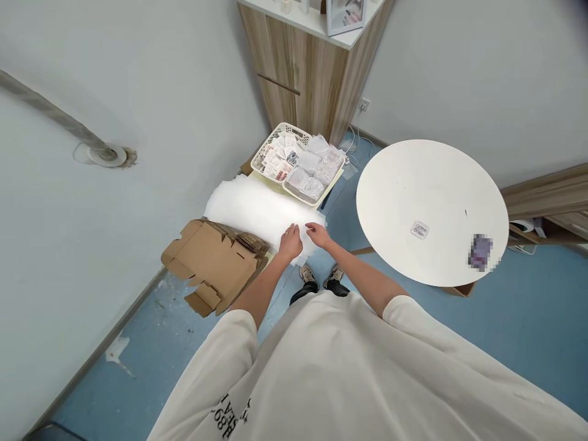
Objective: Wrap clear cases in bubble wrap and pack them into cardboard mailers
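My left hand [291, 244] is over the near right part of a stack of thin white foam sheets [250, 205], fingers pointing away from me and slightly apart. Close beside it, my right hand [318, 234] reaches in from the right at the sheets' ragged edge. Its fingers point left, with a small gap between thumb and fingertips. Neither hand visibly grips a sheet, though the undersides of the fingers are hidden. Left of my hands lie flattened brown cardboard boxes [215, 260], stacked and partly unfolded.
Beyond the foam, a white plastic basket [263, 153] holds printed cards, and another basket [301, 197] holds clear packs. At right stands a round white table [413, 177] with a small clear case [419, 230] and a pixelated item [480, 252]. A wood-grain cabinet [303, 61] stands behind.
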A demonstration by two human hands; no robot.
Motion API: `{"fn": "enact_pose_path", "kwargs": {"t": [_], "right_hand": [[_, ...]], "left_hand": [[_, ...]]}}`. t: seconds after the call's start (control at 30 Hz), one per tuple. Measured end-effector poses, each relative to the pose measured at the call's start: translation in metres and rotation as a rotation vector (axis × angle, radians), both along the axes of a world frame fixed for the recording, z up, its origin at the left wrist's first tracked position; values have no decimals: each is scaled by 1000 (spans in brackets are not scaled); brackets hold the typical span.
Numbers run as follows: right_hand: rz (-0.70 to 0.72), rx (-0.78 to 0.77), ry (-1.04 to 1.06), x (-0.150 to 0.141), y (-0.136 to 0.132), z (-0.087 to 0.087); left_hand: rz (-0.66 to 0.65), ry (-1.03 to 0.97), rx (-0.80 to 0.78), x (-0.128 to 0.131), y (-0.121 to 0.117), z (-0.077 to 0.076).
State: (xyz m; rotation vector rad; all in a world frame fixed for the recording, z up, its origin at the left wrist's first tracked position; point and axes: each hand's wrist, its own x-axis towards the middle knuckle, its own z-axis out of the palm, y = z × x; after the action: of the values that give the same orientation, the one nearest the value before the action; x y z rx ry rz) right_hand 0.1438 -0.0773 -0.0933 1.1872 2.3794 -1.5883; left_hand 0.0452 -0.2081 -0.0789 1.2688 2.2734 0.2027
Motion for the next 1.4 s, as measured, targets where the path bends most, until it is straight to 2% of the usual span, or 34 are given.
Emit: {"fn": "enact_pose_path", "kwargs": {"t": [0.2, 0.43, 0.6, 0.8, 0.87, 0.97, 1.07, 1.17, 1.27, 1.4], "right_hand": [[-74, -53, 13, -19, -11, -2], [-109, 147, 28, -23, -15, 10], [-145, 188, 125, -19, -15, 17], [-193, 221, -27, -12, -12, 6], [-185, 238, -16, -16, -14, 0], [-170, 124, 49, -31, -20, -6], [-249, -54, 33, -47, -26, -9], [-289, -152, 82, -56, -28, -9], [-255, -137, 163, -55, -29, -7], [-220, -20, 226, -49, -27, -1]], "left_hand": [[-29, -11, 30, -7, -11, -4], [-46, 12, 30, -14, -14, 2], [-13, 43, 43, -15, -15, 3], [25, 22, 59, -12, -17, 3], [43, -1, 65, -11, -18, 2], [75, -38, 66, -10, -21, 1], [95, -90, 69, -11, -23, 2], [109, -125, 78, -13, -25, 5], [105, -124, 79, -14, -25, 7], [120, -84, 115, -14, -25, 7]]}}
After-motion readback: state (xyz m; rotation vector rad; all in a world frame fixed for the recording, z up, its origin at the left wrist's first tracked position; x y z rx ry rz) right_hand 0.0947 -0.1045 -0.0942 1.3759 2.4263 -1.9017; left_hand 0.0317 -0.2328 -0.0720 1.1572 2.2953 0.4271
